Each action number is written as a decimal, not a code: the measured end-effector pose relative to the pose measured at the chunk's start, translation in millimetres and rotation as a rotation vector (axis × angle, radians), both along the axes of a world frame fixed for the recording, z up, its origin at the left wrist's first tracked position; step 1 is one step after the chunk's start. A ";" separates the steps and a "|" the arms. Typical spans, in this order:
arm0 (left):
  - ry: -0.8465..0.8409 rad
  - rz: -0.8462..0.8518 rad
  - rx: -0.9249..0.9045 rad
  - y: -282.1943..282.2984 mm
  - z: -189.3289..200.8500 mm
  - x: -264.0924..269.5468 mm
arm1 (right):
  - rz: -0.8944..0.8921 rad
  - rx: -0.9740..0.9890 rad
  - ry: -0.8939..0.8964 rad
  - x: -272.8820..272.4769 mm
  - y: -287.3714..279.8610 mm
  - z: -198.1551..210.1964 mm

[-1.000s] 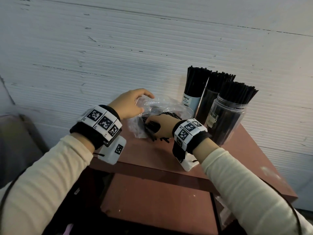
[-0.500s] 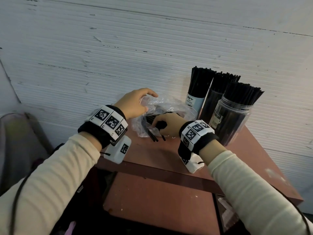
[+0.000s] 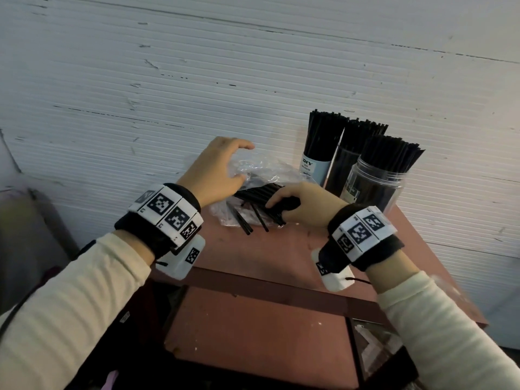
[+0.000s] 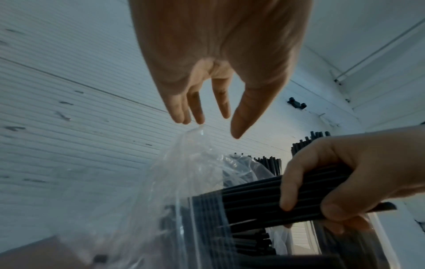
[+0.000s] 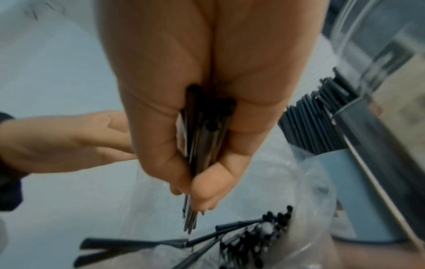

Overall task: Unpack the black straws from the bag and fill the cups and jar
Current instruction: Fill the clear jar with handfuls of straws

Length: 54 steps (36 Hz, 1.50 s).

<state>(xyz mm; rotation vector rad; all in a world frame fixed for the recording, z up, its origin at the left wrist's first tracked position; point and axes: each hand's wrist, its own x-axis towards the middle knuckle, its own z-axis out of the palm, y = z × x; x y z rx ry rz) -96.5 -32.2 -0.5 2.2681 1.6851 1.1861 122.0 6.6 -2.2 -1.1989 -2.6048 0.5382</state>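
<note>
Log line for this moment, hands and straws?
left hand: open over bag | right hand: grips straws | jar, cups: full

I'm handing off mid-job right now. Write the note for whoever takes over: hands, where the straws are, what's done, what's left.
Right hand: grips a bundle of black straws, half out of the clear bag.
Left hand: open, fingertips at the bag's top edge, not gripping.
Bag lies on the red table; more straws inside, a few poking out.
Two cups and the jar stand at the right, already holding many straws.
Left: place this bundle, then empty the bag.
</note>
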 end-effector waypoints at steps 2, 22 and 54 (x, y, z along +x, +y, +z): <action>0.040 -0.067 0.063 -3.6 5.6 8.1 | -0.003 -0.015 -0.016 15.9 -5.0 4.9; -0.123 -0.245 -0.199 20.1 2.2 137.6 | -0.077 0.254 0.347 111.0 -56.2 87.0; -0.266 -0.678 -0.522 -20.4 0.0 156.7 | -0.055 0.236 0.358 90.9 -45.8 37.5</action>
